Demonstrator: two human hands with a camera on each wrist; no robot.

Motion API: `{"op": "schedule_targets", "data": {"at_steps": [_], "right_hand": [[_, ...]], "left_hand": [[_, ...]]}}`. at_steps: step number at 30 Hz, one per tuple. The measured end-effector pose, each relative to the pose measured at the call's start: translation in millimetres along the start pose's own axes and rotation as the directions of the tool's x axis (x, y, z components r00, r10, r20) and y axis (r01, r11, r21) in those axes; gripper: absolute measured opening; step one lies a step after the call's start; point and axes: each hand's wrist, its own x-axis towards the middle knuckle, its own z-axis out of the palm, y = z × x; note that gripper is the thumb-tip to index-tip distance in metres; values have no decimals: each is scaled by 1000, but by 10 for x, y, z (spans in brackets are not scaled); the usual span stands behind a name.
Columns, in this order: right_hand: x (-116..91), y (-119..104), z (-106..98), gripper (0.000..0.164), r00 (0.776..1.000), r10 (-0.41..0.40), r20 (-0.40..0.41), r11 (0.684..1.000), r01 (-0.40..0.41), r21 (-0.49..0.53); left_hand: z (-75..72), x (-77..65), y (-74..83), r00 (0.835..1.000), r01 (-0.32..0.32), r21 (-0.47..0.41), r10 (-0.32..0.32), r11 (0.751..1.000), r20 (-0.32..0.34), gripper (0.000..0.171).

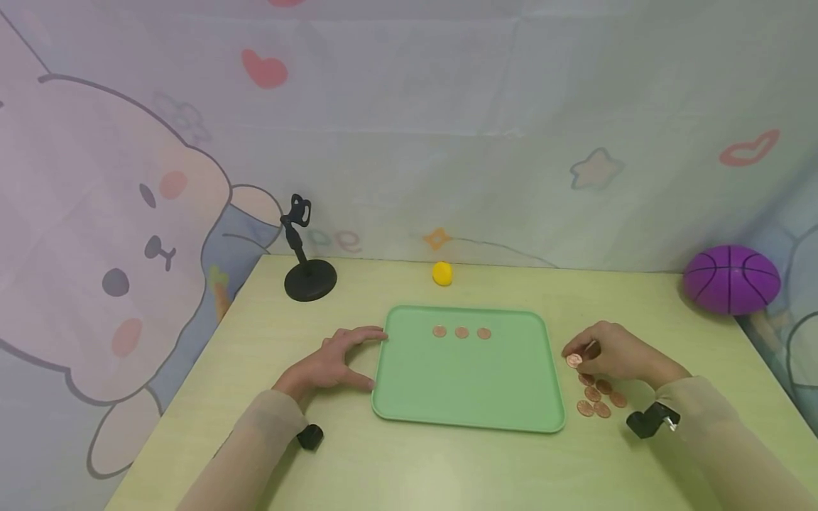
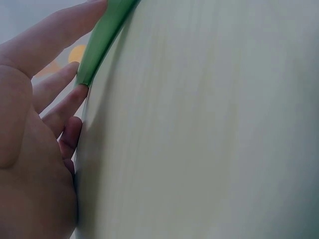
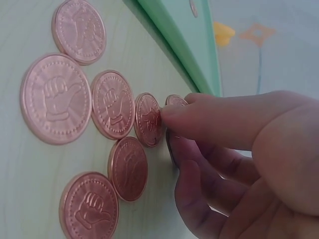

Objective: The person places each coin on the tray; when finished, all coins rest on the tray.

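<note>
My right hand (image 1: pixel 616 351) pinches a copper-coloured coin (image 1: pixel 574 360) between thumb and fingers, just right of the tray; in the right wrist view the thumb covers much of this coin (image 3: pixel 175 100). Below that hand several loose coins (image 1: pixel 602 409) lie on the table, some touching each other, with a thumbs-up relief on their faces (image 3: pixel 56 98). A row of three coins, one of them the middle coin (image 1: pixel 461 332), lies near the far side of the green tray (image 1: pixel 469 427). My left hand (image 1: pixel 329 362) rests with spread fingers at the tray's left rim (image 2: pixel 102 45).
A black stand (image 1: pixel 310 280) with a round base is at the table's back left. Behind the tray sits a small yellow object (image 1: pixel 442 274). At the back right corner is a purple ball (image 1: pixel 731 280). A printed cloth (image 1: pixel 409 142) hangs behind the table.
</note>
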Motion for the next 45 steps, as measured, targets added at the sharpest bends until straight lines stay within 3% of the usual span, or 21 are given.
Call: {"op": "schedule_targets", "data": {"at_steps": [8, 21, 32, 38, 45], "right_hand": [[1, -7, -4, 27, 1000, -26, 7, 999, 26, -29], [-27, -32, 5, 20, 996, -88, -8, 991, 86, -107], [-23, -45, 19, 24, 989, -63, -136, 991, 47, -122], [78, -112, 40, 27, 968, -155, -200, 974, 115, -197], [240, -296, 138, 25, 958, -209, -194, 969, 176, -174]], "left_hand": [[0, -1, -11, 1000, 2, 8, -2, 1000, -1, 87], [8, -9, 0, 1000, 27, -3, -27, 1000, 3, 87], [6, -19, 21, 1000, 30, -4, -30, 1000, 0, 87], [2, -15, 20, 1000, 29, -1, -29, 1000, -3, 87], [8, -11, 11, 1000, 23, -1, -23, 1000, -5, 86]]}}
